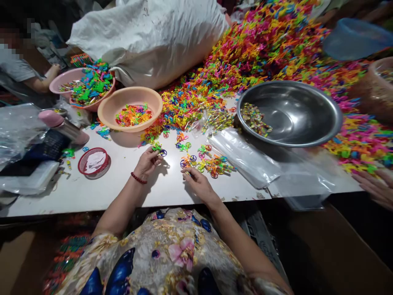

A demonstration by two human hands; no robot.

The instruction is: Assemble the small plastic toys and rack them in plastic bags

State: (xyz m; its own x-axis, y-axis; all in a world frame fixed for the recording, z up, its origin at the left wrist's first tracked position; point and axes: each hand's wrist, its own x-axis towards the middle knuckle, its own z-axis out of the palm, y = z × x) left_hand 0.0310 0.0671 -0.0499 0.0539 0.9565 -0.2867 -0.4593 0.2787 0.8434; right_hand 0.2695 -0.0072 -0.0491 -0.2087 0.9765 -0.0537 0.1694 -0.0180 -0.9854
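Note:
My left hand [147,163], with a red bead bracelet on the wrist, rests on the white table [123,184]; its fingers are pinched on a small blue plastic ring piece [163,152]. My right hand [198,183] lies palm down, its fingertips closed at a small colourful plastic piece beside a loose cluster of bright plastic pieces [211,164]. A huge heap of the same multicoloured pieces [260,53] covers the far right of the table.
A steel bowl [319,127] with some small pieces stands at the right, a stack of clear plastic bags [245,157] beside it. Two pink bowls [156,104] [61,80] hold pieces; a small red basket [93,162], a white sack [153,41]. Another person's hand [377,188] sits at the right edge.

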